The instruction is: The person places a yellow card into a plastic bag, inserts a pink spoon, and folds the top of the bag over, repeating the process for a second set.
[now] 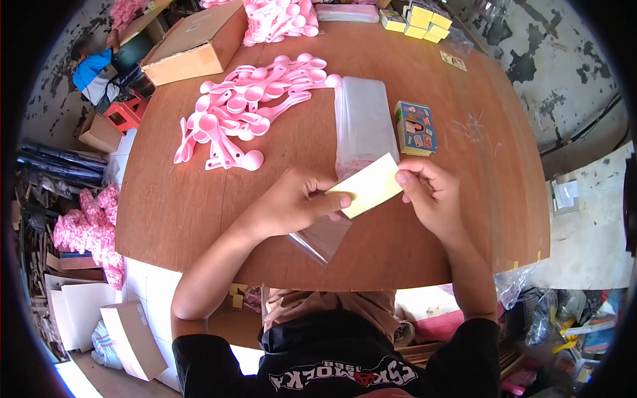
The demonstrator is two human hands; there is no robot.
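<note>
Two-handed pinch on thin pale-yellow paper card [368, 186]: left hand [295, 204] gripping near-left end, right hand [431, 196] far-right corner. Likely light, bendy, easily creased; best held by edges.

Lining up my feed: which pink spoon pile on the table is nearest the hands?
The spread-out pile at mid-table, left of the clear bag stack; the other heap lies at the far edge.
</note>
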